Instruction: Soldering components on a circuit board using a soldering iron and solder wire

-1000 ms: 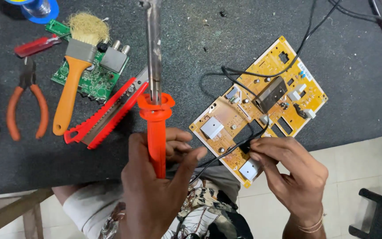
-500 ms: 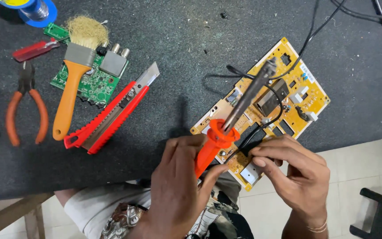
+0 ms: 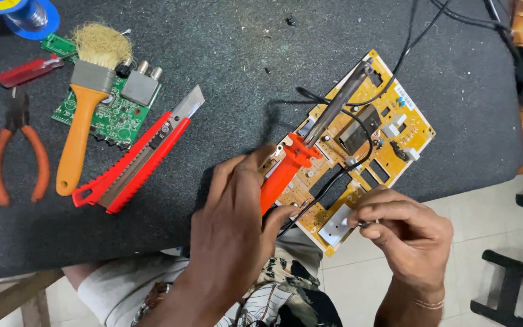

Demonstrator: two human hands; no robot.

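The soldering iron lies slantwise at the centre of the frame, its orange handle low and left, its grey metal shaft running up and right over the yellow circuit board, with the tip near the board's upper edge. The left hand is wrapped around the orange handle, fingers closed on it. The board sits tilted at the right-centre of the dark grey mat, its lower corner overhanging the table edge. The right hand, at the lower right, is pinched shut on something small and dark just beside the board's lower corner; what it is cannot be told. Black wires run from the upper right down across the board. To the left lie a red utility knife, an orange-handled brush resting over a green circuit board, orange-handled pliers and, at the upper left corner, a blue spool.
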